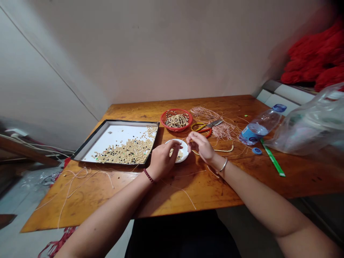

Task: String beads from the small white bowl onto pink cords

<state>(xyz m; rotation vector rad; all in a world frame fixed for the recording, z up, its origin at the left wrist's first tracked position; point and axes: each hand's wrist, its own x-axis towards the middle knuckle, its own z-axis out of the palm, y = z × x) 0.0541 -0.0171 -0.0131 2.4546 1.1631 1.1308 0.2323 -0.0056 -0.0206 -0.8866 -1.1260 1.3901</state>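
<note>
My left hand (164,159) is closed in a pinch over a small white dish (185,150) that holds tiny pale beads. What sits between those fingertips is too small to make out. Just right of the dish, my right hand (201,146) has its fingers curled together, and whatever they grip is hidden. A strand of pale beads (224,150) lies on the table, partly behind the right hand. Left of both hands stands a shallow black-edged tray (107,134) with many loose beads, mostly pale, some dark or green.
Behind the dish is a red basket (176,129) of beaded strings. Scissors (206,127) lie by tangled pink cord (227,129). To the right are a tilted water bottle (262,125), its blue cap (257,151), a green strip (273,159) and a plastic bag (309,122). Loose threads (88,175) cross the table's left.
</note>
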